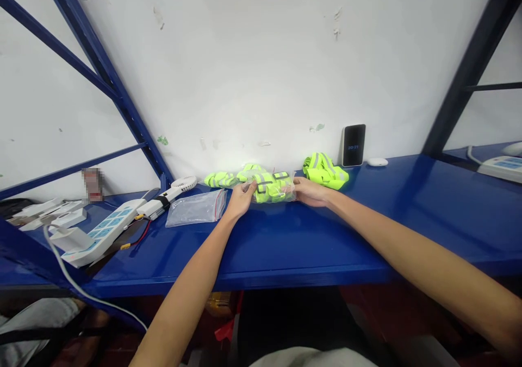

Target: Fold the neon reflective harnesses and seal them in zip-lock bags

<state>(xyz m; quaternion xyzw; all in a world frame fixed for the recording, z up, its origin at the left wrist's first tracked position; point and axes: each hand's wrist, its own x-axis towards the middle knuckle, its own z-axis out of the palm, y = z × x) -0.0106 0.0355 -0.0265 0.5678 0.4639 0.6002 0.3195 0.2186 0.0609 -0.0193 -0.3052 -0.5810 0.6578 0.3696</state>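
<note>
Between my two hands is a clear plastic bag (pixel 274 188) with a folded neon-yellow reflective strap bundle inside, black buckles showing. My left hand (pixel 243 196) is closed on the bag's left edge, thumb on top. At the right end, my right hand (pixel 312 191) grips the bag, its fingertips partly hidden behind the plastic. Behind the bag lie more neon-yellow reflective straps (pixel 222 179). A separate bundle of neon-yellow straps (pixel 324 171) sits just beyond my right hand. Left of my left hand, a flat clear zip bag (pixel 196 209) rests on the blue table.
A phone-like device (pixel 354 145) leans on the wall, with a white case (pixel 377 162) beside it. To the left are a white handheld fan (pixel 183 184), a power strip (pixel 106 231) and a red-black cable (pixel 142 235). Blue table (pixel 285 247) has metal frame posts (pixel 118 89). Someone's leg (pixel 41 323) shows lower left.
</note>
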